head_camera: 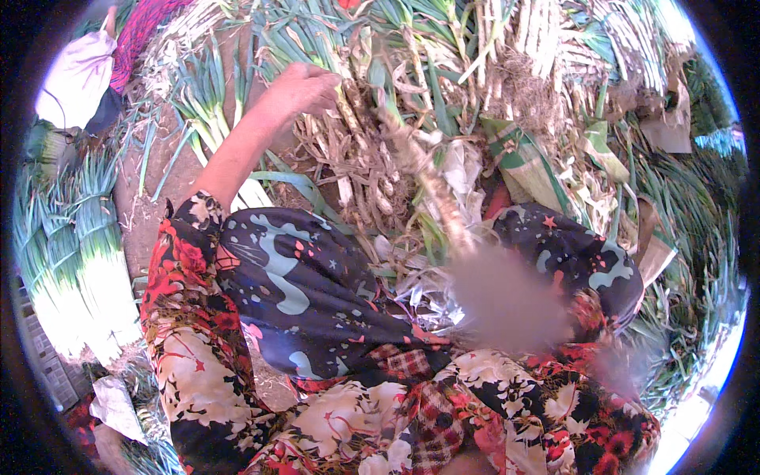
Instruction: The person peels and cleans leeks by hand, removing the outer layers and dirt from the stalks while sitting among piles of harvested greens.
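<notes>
My left hand [309, 89] reaches out over a heap of long green onions, its fingers curled beside an unpeeled onion stalk [351, 116]. Whether the fingers grip that stalk is not clear. Nearer to me, a thick onion stalk in dry skin [442, 196] slants from the heap towards my lap. Its near end runs into a brownish blur [510, 303] above my right knee. My right sleeve ends close to this blur, and my right hand cannot be made out. Dry leaves and peelings [368, 166] lie between my knees.
Tied bundles of cleaned green onions [89, 273] stand at the left. A loose bunch [208, 101] lies on the ground beyond my left forearm. Piled white stalks [537, 29] fill the back, green leaves [694, 237] the right. A white sack [77, 80] sits at the far left.
</notes>
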